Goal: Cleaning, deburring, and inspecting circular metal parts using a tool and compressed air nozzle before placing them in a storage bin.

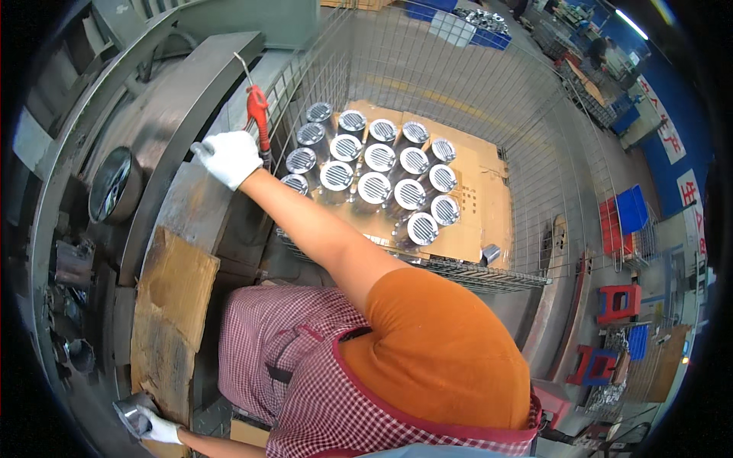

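At the lower left, my left hand [162,427], in a white glove, grips a short shiny metal cylinder [134,414] by its side. My right arm reaches across to the upper left. The white-gloved right hand [229,159] is over the metal ledge of the bench, its fingers drawn together; whatever they may hold is too small to make out. Just beyond it, a red air blow gun [257,111] with a thin bent nozzle stands upright. Several metal cylinders [379,158] with slotted round tops stand in rows on cardboard [477,200] to the right.
A wire mesh cage [527,164] surrounds the cylinders. One small metal piece [490,253] lies at its near corner. Worn cardboard [172,294] covers the bench edge. A round metal bowl [114,185] sits inside the machine frame. Red and blue stools [618,303] stand at the far right.
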The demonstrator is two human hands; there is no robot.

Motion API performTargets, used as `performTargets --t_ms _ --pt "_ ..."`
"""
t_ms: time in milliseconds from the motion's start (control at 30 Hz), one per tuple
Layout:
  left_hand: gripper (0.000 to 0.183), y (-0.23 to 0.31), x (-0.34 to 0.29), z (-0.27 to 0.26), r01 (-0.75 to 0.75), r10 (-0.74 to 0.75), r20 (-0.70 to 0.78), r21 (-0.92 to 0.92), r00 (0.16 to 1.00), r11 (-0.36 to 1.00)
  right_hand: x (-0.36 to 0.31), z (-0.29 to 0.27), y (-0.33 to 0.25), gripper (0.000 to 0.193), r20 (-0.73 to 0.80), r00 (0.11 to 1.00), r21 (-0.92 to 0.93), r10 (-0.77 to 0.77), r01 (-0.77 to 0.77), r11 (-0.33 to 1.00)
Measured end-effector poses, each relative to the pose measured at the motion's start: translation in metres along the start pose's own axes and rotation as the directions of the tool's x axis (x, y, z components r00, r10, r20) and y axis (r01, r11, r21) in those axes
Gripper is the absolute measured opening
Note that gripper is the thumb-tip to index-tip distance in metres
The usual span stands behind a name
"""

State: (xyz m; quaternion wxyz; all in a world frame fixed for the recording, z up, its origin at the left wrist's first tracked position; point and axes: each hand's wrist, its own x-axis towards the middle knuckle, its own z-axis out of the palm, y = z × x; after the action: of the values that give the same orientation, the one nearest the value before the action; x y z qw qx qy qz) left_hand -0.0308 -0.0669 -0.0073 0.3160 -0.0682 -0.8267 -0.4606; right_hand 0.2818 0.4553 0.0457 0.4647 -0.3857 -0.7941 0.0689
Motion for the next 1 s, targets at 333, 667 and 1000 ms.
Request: performTargets --t_ms 333,667,1000 --pt "0.028 0.079 -0.029 -0.013 -0.524 0.540 -0.033 0.198 0.841 0.829 0.001 0.001 -0.001 0.037 -0.068 0.998 0.008 -0.002 0.002 1.000" --pt "0.026 0.069 -0.025 -0.009 -0.581 0.584 -0.046 0.055 0.811 0.812 0.001 -0.001 -0.002 0.039 -0.042 0.999 0.009 0.020 -0.020 1.000" --pt "0.029 0.083 -0.042 -0.015 -0.616 0.615 -0.039 -0.017 0.788 0.788 0.001 -0.006 -0.003 0.039 -0.019 0.998 0.044 0.061 -0.060 0.997"
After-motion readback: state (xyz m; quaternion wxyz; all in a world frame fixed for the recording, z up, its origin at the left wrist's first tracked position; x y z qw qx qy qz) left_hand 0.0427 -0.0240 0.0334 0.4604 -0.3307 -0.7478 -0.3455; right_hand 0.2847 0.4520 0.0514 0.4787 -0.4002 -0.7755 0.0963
